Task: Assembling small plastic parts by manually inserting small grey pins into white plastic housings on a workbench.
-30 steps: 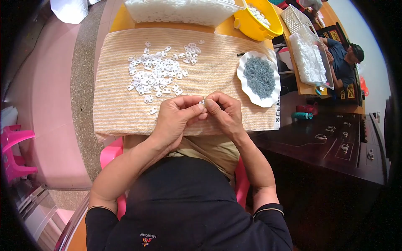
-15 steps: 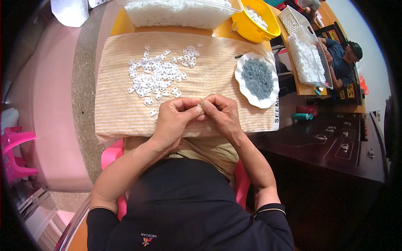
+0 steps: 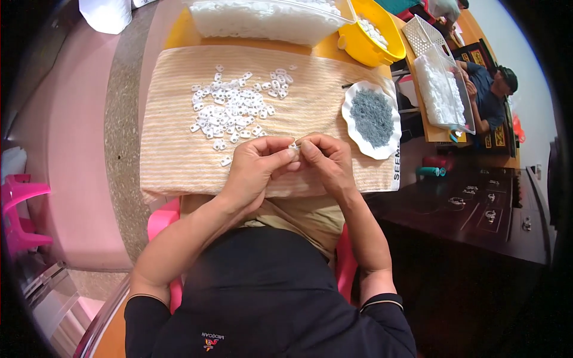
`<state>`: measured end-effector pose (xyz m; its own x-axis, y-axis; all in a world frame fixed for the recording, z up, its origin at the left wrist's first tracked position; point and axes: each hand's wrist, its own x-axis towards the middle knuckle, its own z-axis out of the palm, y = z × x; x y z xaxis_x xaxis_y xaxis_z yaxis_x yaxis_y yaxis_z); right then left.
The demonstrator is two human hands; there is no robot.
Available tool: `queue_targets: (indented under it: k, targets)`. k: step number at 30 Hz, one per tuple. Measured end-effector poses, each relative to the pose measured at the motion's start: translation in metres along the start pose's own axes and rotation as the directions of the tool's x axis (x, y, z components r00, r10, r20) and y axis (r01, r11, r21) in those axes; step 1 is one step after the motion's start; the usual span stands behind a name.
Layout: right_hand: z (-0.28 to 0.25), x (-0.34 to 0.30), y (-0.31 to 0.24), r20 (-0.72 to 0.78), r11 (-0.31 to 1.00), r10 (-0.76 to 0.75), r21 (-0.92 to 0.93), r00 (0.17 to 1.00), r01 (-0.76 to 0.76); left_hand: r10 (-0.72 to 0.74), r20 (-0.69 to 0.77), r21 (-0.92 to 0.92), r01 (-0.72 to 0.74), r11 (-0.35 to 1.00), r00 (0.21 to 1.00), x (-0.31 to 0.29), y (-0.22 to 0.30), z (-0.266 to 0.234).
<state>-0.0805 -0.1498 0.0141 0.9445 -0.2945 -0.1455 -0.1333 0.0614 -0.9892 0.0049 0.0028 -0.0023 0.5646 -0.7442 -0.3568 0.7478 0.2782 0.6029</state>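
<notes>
Above the towel (image 3: pixel 322 95), the small white piece (image 3: pixel 293 145) gripped by the left hand (image 3: pixel 253 167) should be kept steady beside the pinched-closed right hand (image 3: pixel 330 162).

Shows black capitals (image 3: pixel 396 167) at the right of the cloth (image 3: pixel 322 89), white lettering (image 3: pixel 213 335) and an emblem (image 3: pixel 210 344) on the shirt (image 3: pixel 268 310).

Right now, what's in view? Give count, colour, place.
Two-holed pieces: many, white, on towel
Towel: one, striped tan, centre
Plate: one, white, towel's right
Small parts: many, grey, on plate
Near bin: one, clear, beyond towel
Tub: one, yellow, right of near bin
Far bin: one, clear, upper right
Co-workers: two, dark and grey tops, upper right
Stool: pink, left; count unclear
Panel: one, dark brown, right
Left hand: one, bare, pinching white piece
Right hand: one, bare, beside left
</notes>
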Motion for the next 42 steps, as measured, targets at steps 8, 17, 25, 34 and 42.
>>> queue_targets:
  k: [8,17,25,34,42]
  targets:
    - [-0.003,0.006,-0.008,0.054,0.998,0.033,0.042,0.998,-0.036,-0.031,-0.004,-0.058,0.03,0.998,1.0,0.0,0.004,0.0]
    - [-0.014,0.007,0.001,0.078,0.995,0.053,0.076,0.996,-0.059,-0.035,-0.013,-0.037,0.035,0.999,0.999,-0.001,0.004,0.0]
    - [-0.011,0.007,0.0,0.093,0.998,0.059,0.018,0.994,-0.061,-0.049,-0.004,-0.045,0.048,0.998,0.999,-0.001,0.003,-0.001]
    - [-0.019,0.031,-0.03,-0.001,0.943,-0.021,-0.334,1.0,0.02,-0.043,-0.035,-0.054,0.042,0.998,0.998,-0.002,0.005,0.0]
    - [-0.032,0.107,-0.023,0.138,0.575,-0.363,-0.745,0.922,0.338,-0.034,-0.027,-0.07,0.032,0.997,0.999,0.002,0.005,-0.004]
